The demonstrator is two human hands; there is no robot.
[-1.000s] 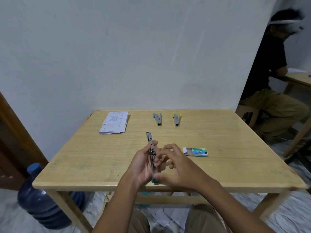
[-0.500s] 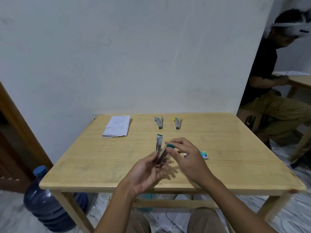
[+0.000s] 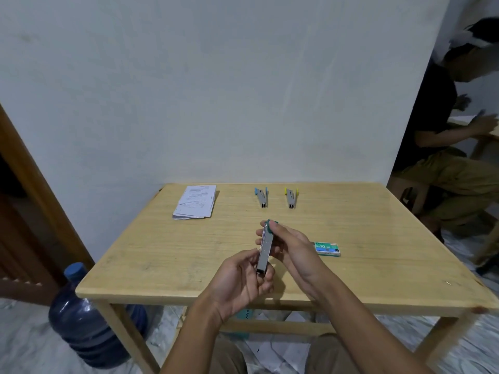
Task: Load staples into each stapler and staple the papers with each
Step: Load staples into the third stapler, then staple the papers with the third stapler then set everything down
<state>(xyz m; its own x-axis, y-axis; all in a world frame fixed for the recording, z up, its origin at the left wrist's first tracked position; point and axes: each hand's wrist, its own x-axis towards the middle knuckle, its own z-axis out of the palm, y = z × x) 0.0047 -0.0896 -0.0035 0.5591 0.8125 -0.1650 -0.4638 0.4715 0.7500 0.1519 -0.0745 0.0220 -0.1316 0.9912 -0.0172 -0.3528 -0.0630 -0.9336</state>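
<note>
In the head view I see both hands meeting over the near half of the wooden table (image 3: 162,255), and between them is the green stapler (image 3: 264,251), lifted off the surface with its long side running from 12 to 6 o'clock. My left hand (image 3: 243,283) has the fingers curled around the lower metal end, with the thumb laid on the left side of it. My right hand (image 3: 293,248) comes in from 4 o'clock and pinches the upper end, where the green plastic tip shows just above the fingertips; its fingers are bent around the far side of the body. I cannot tell if the staple channel is open or closed. Taking the held stapler as the centre, the green staple box (image 3: 327,248) lies flat on the table at 3 o'clock, near the right hand but not touching it. The blue stapler (image 3: 261,197) lies at 12 o'clock and the yellow stapler (image 3: 291,197) at 1 o'clock, side by side, close to the far edge. The stack of papers (image 3: 195,202) rests at 10 o'clock, well apart from the hands. A blue water bottle (image 3: 86,319) stands on the floor at 8 o'clock, beside the table leg. Another person (image 3: 442,125) sits at a second table at 2 o'clock.
</note>
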